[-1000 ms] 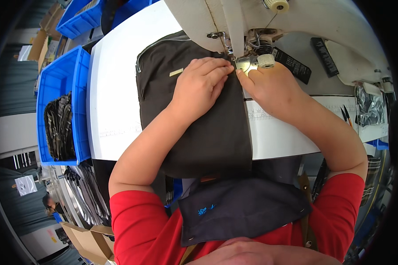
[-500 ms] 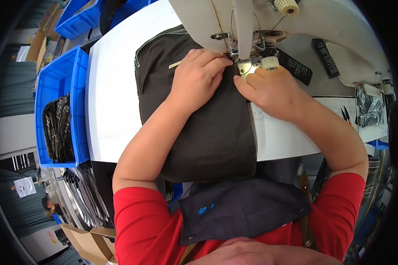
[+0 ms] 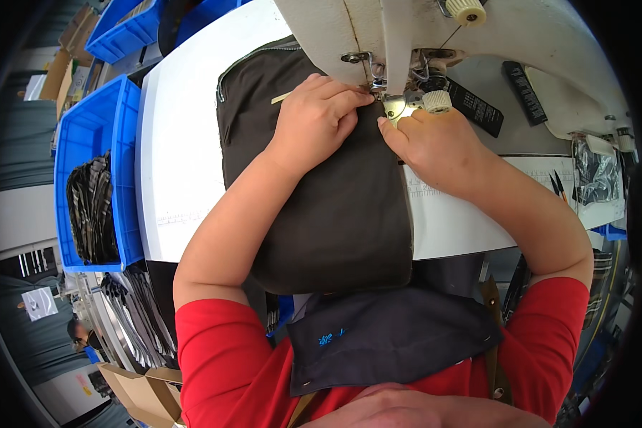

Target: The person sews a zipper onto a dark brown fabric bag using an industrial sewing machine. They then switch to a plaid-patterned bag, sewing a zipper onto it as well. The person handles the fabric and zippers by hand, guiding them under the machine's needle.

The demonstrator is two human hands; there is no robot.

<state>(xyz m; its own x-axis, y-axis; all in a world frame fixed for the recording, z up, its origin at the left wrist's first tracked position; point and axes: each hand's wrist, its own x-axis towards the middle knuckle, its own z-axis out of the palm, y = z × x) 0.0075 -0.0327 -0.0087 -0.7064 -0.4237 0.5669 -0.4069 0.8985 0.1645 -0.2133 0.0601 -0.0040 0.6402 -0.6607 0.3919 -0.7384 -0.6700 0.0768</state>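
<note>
Hands: left (image 3: 314,125), right (image 3: 431,143) flat, pressing dark fabric (image 3: 335,214) | needle hidden behind sewing machine (image 3: 406,36)

Both bare forearms come up from the lower edge and meet at the top. The left hand (image 3: 314,121) lies palm down, fingers curled forward. The right hand (image 3: 435,146) lies beside it, fingertips pointing left.

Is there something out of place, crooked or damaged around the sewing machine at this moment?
Nothing stands out. The dark fabric piece lies flat on the white table, both hands, left hand and right hand, press it by the sewing machine foot. No tear or spill is visible.
</note>
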